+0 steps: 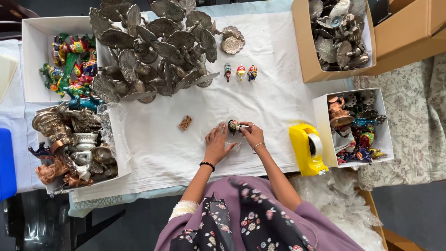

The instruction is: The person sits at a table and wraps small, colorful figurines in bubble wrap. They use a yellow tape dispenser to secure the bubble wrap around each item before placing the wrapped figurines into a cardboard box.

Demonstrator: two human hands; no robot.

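My right hand (251,133) pinches a small painted figurine (233,126) just above the white cloth (274,88) at the table's middle. My left hand (217,144) lies flat on the cloth beside it, fingers spread, over what looks like clear plastic wrap. Three similar small painted figurines (240,72) stand in a row farther back. A small copper-coloured piece (185,122) lies on the cloth to the left of my hands.
A heap of silver metal peacock plates (153,46) fills the back. White boxes of painted figures (69,60), metal statues (69,144) and mixed pieces (355,125) flank the cloth. A yellow tape dispenser (306,148) sits right. A cardboard box (341,32) holds metal parts.
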